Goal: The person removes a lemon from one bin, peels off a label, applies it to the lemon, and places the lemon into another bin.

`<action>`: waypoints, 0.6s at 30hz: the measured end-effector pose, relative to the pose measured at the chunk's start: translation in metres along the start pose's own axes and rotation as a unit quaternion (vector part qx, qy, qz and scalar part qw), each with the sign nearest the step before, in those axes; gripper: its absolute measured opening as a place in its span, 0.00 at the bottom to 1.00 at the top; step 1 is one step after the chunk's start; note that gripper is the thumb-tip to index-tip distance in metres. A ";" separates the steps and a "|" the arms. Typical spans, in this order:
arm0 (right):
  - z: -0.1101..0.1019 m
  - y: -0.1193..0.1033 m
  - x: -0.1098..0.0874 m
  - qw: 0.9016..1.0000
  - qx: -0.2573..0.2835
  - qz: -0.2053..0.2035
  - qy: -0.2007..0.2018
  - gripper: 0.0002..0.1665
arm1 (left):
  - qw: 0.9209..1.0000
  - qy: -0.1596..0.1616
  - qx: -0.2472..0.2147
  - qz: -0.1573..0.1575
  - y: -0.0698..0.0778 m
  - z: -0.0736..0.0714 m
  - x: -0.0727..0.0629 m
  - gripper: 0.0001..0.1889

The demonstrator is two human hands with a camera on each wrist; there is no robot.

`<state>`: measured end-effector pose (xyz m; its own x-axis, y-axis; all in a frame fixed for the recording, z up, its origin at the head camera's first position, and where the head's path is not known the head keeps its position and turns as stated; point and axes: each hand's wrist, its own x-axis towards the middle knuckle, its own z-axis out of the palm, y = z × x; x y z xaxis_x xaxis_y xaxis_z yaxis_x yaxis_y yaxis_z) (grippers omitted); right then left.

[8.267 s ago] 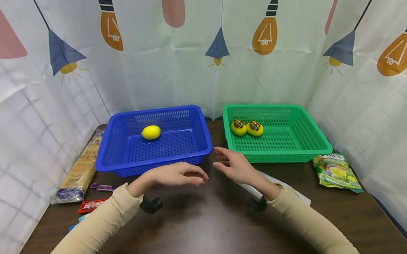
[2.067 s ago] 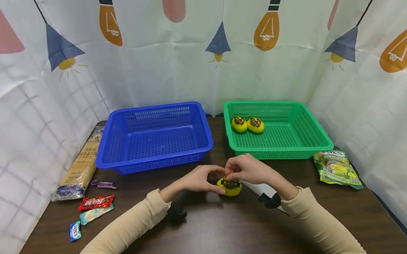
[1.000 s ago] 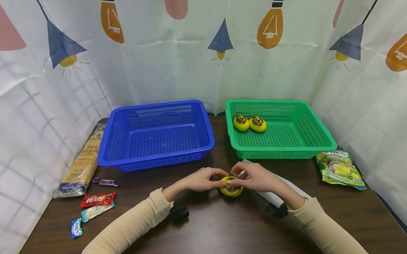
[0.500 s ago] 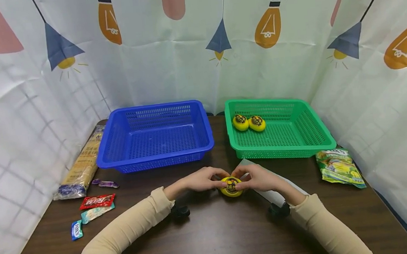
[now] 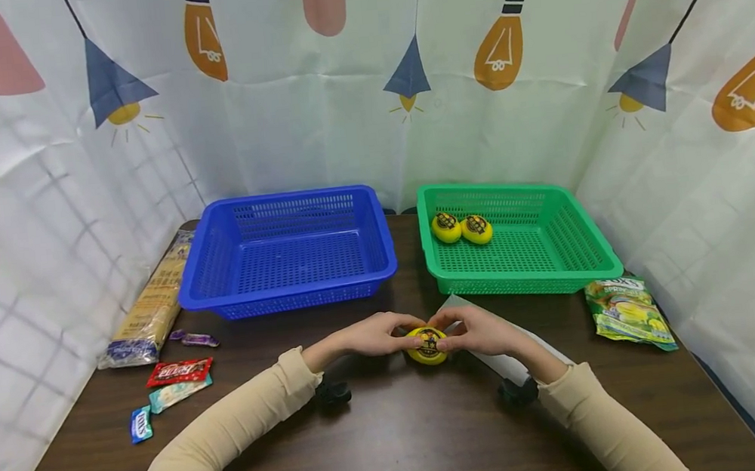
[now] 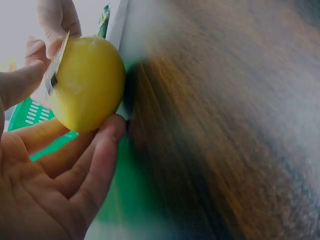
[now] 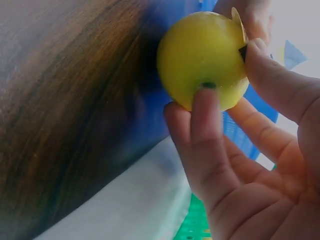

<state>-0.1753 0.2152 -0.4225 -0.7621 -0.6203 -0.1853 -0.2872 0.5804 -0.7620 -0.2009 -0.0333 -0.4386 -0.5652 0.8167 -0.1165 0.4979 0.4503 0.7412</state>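
A yellow lemon (image 5: pixel 423 359) is held between both hands just over the table, in front of the two baskets. On its near face sits a dark printed sticker (image 5: pixel 431 343), whose edge stands out from the peel in both wrist views. My left hand (image 5: pixel 379 334) grips the lemon's left side, thumb on the sticker and fingers curled beneath, as the left wrist view shows. From the right, my right hand (image 5: pixel 481 330) grips it with the thumb pressing the sticker's other edge. In the right wrist view its fingertips (image 7: pixel 205 107) support the lemon (image 7: pixel 197 55) near its stem end.
Behind stand a blue basket (image 5: pixel 288 299) and a green basket (image 5: pixel 525 283), the latter with two stickered lemons (image 5: pixel 462 229). A white sheet (image 5: pixel 509 367) lies under the right forearm. Left are a long packet (image 5: pixel 153 310) and small wrapped sweets (image 5: pixel 179 371); right, a green bag (image 5: pixel 631 315).
The lemon has gone from the blue basket into both hands and now bears a sticker. The right hand moved from pinching at its top to pressing with the thumb; the last half second is nearly still.
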 end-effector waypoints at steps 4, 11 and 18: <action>0.000 -0.001 -0.001 1.000 -0.006 0.003 0.000 0.21 | 0.999 0.021 0.029 -0.011 0.003 0.004 0.003 0.24; 0.003 -0.010 0.002 0.997 -0.061 -0.013 0.037 0.18 | 0.997 0.043 0.054 -0.019 0.004 0.010 0.006 0.24; 0.009 -0.017 0.011 0.992 -0.115 -0.005 0.061 0.16 | 0.997 0.045 0.052 -0.025 0.008 0.010 0.006 0.22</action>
<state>-0.1736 0.1939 -0.4174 -0.8193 -0.5659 -0.0920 -0.4081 0.6883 -0.5997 -0.1942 -0.0216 -0.4400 -0.6455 0.7587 -0.0874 0.5311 0.5282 0.6625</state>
